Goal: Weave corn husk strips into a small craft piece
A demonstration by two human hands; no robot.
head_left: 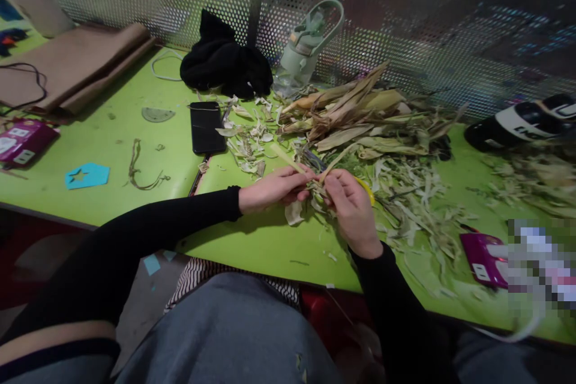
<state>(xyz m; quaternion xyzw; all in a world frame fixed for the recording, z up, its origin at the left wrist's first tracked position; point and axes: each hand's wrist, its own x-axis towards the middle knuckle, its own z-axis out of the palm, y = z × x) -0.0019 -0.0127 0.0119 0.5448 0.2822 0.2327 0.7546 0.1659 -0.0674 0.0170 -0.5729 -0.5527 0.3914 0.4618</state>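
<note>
My left hand [274, 188] is closed on a pale strip of dried corn husk [288, 159] that slants up to the left. My right hand [351, 204] is closed on the handle of yellow-handled scissors [365, 188], whose dark blades [314, 161] meet the strip between my hands. Both hands hover just above the green table [112, 132], near its front edge. A large heap of dried corn husks [360, 114] lies right behind them.
A black phone [206, 126] lies left of the hands, a black cloth [225, 63] and pale green bottle [306, 42] behind it by the mesh wall. Brown paper [67, 66], a blue star cutout [87, 176] and purple packs [22, 141] [483, 258] also sit here.
</note>
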